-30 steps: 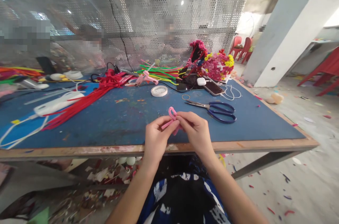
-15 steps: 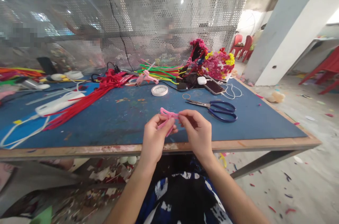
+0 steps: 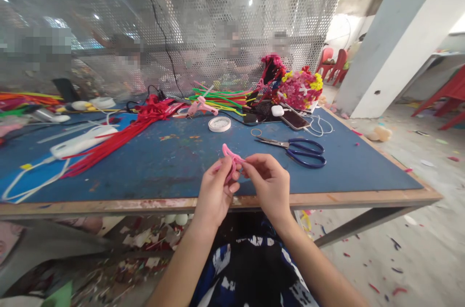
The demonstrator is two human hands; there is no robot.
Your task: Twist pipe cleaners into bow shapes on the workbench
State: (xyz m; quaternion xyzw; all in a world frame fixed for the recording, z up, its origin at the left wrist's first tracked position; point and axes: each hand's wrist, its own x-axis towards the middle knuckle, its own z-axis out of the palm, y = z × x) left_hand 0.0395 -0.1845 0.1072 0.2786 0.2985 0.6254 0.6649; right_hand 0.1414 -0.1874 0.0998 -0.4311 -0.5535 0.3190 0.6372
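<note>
Between my two hands is a pink pipe cleaner bent into loops, held above the front edge of the blue-topped table. My left hand is closed on the looped part, thumb on top. With thumb and fingertips, my right hand pinches the pipe cleaner at its right side. Blue-handled scissors lie to the right of my right hand, beside a small ring. A roll of white tape lies behind the hands.
Red pipe cleaners spread over the left side near a white power strip. A pink glue gun, green and yellow pipe cleaners, a phone and a flower bunch line the back. A perforated metal screen stands behind.
The pink loops have turned more upright and toward me. My left hand has rolled, its thumb now higher over the loops. My right hand keeps its pinch with little movement.
</note>
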